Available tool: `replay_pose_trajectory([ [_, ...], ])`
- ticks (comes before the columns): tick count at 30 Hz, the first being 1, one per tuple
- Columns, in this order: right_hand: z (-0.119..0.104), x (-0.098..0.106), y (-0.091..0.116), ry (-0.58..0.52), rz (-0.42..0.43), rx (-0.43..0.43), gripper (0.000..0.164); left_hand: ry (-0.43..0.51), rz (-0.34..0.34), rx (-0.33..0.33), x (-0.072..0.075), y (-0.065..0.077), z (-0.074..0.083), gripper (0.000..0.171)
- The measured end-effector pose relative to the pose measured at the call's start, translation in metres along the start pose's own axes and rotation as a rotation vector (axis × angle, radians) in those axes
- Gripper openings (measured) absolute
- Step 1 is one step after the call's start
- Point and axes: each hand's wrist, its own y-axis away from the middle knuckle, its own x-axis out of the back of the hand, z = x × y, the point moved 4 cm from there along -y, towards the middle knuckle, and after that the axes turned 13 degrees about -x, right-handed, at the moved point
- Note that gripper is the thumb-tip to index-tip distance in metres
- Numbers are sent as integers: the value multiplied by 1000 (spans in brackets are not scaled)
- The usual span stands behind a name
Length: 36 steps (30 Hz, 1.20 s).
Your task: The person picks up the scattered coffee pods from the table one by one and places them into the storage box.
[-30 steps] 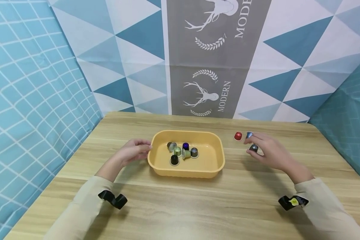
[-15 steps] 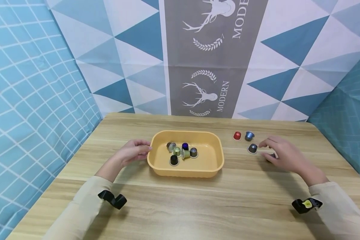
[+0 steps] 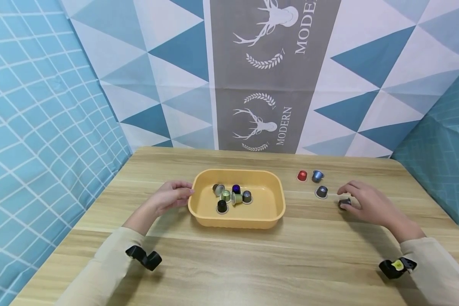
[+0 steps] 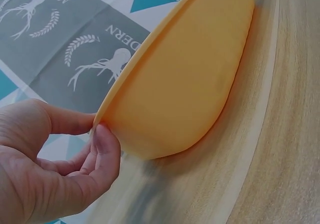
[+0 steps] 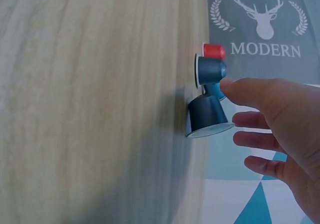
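Observation:
At its left rim, a yellow plastic tray is pinched between the thumb and fingers of my left hand; the left wrist view shows this grip up close. Inside the tray sit several coffee capsules, among them a black one and a purple one. Over on the right, my right hand hovers around a dark capsule lying on its side, thumb and fingers spread apart. Whether a fingertip touches it, I cannot tell. Another dark capsule stands upright just left of that hand.
A red capsule and a blue capsule sit farther back on the wooden table, right of the tray. Behind the table hangs a patterned cloth; a blue tiled cloth borders the left side.
My right hand has moved right and toward me, from over the blue and upright dark capsules to the dark capsule lying on its side. My left hand has stayed at the tray rim.

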Motion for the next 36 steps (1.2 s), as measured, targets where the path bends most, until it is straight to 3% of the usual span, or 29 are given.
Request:
replay_pose_trajectory([
  [10, 3, -7, 1, 18, -82, -3, 38, 10, -13, -12, -1, 1, -1, 45],
  [24, 11, -15, -1, 29, -114, 27, 37, 0, -19, -7, 0, -1, 1, 46],
  [36, 13, -17, 0, 19, -136, -7, 34, -2, -6, 7, 1, -1, -1, 45],
])
